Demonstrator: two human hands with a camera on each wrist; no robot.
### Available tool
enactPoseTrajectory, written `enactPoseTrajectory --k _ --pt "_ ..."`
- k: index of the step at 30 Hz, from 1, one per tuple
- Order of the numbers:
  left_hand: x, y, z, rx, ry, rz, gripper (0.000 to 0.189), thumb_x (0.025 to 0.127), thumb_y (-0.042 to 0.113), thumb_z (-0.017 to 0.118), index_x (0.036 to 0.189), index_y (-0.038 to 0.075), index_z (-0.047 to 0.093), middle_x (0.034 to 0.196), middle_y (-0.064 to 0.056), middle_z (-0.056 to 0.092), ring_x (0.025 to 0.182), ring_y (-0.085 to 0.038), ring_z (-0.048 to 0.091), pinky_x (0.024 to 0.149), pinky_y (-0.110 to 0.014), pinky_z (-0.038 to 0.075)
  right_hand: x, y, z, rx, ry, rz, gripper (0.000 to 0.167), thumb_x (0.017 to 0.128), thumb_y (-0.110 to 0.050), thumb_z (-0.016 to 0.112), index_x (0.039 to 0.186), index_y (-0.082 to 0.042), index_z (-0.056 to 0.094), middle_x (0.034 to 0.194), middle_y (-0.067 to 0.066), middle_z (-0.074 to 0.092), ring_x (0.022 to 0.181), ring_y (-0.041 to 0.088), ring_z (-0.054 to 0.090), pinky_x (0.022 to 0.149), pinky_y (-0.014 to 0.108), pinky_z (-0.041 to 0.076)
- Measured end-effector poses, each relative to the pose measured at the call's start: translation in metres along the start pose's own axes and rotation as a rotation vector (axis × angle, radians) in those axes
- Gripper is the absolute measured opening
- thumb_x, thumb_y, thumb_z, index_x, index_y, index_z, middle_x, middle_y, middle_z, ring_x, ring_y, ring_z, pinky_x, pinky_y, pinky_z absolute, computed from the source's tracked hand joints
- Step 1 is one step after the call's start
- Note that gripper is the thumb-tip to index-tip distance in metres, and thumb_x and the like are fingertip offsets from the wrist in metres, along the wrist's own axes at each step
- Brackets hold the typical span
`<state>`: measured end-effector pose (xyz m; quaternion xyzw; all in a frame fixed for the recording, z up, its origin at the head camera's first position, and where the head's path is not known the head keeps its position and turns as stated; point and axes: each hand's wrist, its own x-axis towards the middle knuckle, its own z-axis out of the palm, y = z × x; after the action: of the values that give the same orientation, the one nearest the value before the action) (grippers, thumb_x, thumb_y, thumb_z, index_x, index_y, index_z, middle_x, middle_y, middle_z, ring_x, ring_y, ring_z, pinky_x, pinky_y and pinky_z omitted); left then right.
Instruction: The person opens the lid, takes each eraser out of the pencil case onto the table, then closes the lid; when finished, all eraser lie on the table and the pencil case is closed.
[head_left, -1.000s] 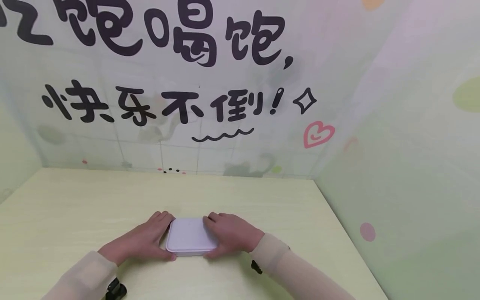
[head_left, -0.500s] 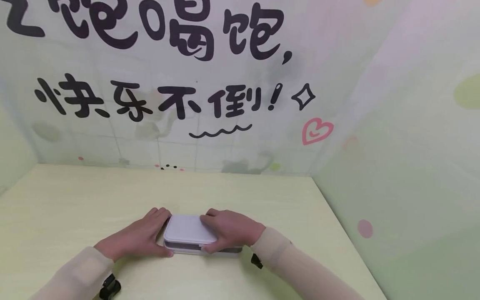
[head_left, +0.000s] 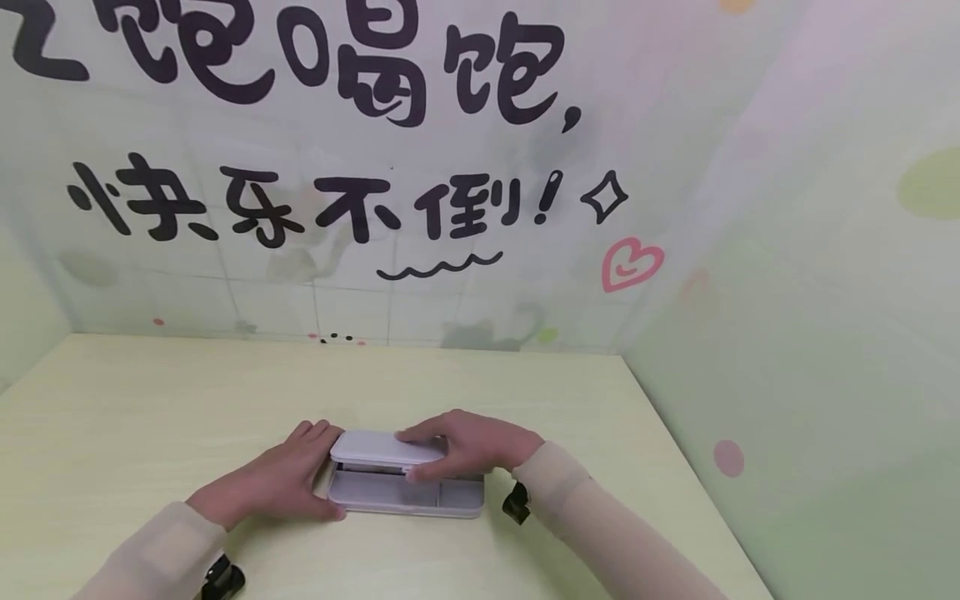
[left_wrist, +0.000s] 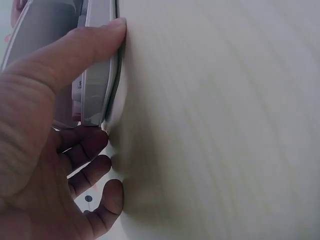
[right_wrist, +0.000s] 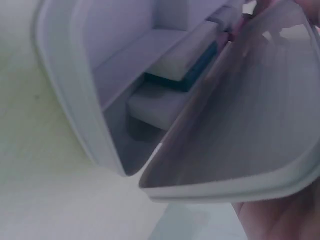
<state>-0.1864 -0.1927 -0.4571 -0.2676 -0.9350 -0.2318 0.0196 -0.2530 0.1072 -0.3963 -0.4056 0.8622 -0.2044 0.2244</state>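
Note:
A white pencil case [head_left: 375,492] lies on the table with its hinged lid [head_left: 367,447] tilted up and back. My left hand [head_left: 292,471] grips the case's left end, thumb at the front wall and fingers toward the back. My right hand [head_left: 472,446] holds the lid right of its middle, thumb at its front edge and fingers over the top. In the right wrist view, compartments show inside, with a white block [right_wrist: 182,55] and a teal layer [right_wrist: 200,67] partly hidden under the lid. In the left wrist view, my left thumb [left_wrist: 95,45] presses the case wall.
The pale wooden table [head_left: 187,392] reaches back to a printed wall [head_left: 330,292] with dark lettering. A side wall [head_left: 810,375] bounds it on the right. A dark wrist device [head_left: 221,577] sits under each cuff.
The lid has swung from shut to partly raised, uncovering the front compartments. My right hand has lifted with the lid, while my left hand keeps its hold on the left end.

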Motion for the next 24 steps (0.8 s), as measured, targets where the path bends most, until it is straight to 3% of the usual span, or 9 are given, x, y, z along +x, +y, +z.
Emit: enactPoseTrajectory --k 5,9,13,17,20,24 --pt "-0.002 0.003 -0.001 0.023 -0.012 -0.040 0.085 0.065 0.058 0.092 0.127 0.012 0.057 0.114 0.007 0.055 0.104 -0.014 0.045 0.087 -0.036 0.055 -0.002 -0.005 -0.013 0.035 0.026 -0.010 0.049 0.099 -0.049 0.069 0.143 -0.028 0.066 0.142 -0.010 0.069 0.131 0.001 0.061 0.114 0.028 0.050" --pt "-0.006 0.005 0.001 0.025 -0.009 -0.069 0.085 0.065 0.058 0.092 0.127 0.011 0.058 0.115 0.007 0.056 0.105 -0.014 0.045 0.089 -0.037 0.057 -0.002 -0.007 -0.023 0.033 0.081 -0.037 0.037 0.105 -0.043 0.062 0.136 -0.025 0.071 0.131 -0.009 0.074 0.121 0.000 0.066 0.109 0.026 0.053" --pt "-0.009 0.008 0.003 0.024 0.006 -0.079 0.090 0.065 0.061 0.091 0.130 0.008 0.060 0.115 0.006 0.057 0.105 -0.014 0.046 0.087 -0.036 0.056 0.004 -0.005 -0.026 -0.098 0.211 -0.060 0.033 0.110 -0.038 0.054 0.131 -0.021 0.074 0.122 -0.008 0.077 0.107 0.001 0.069 0.102 0.027 0.056" --pt "-0.011 0.013 0.002 0.034 0.019 -0.099 0.097 0.070 0.071 0.085 0.135 0.005 0.059 0.120 0.000 0.061 0.109 -0.018 0.052 0.088 -0.041 0.057 0.016 0.000 -0.024 -0.250 0.340 -0.042 0.034 0.111 -0.036 0.050 0.129 -0.017 0.073 0.120 -0.003 0.077 0.107 0.010 0.071 0.102 0.034 0.057" --pt "-0.010 0.018 -0.001 0.015 0.022 -0.129 0.097 0.072 0.071 0.084 0.137 0.004 0.058 0.125 -0.005 0.064 0.112 -0.022 0.058 0.091 -0.046 0.057 0.026 0.006 -0.021 -0.251 0.438 -0.053 0.031 0.110 -0.031 0.053 0.126 -0.011 0.072 0.121 0.004 0.077 0.111 0.018 0.071 0.103 0.038 0.057" --pt "-0.009 0.023 -0.004 -0.011 0.018 -0.142 0.091 0.073 0.062 0.088 0.137 0.004 0.058 0.129 -0.008 0.067 0.113 -0.025 0.063 0.094 -0.049 0.057 0.035 0.014 -0.015 -0.268 0.586 -0.083 0.021 0.106 -0.025 0.062 0.116 -0.010 0.073 0.111 0.005 0.074 0.104 0.019 0.067 0.096 0.035 0.057"
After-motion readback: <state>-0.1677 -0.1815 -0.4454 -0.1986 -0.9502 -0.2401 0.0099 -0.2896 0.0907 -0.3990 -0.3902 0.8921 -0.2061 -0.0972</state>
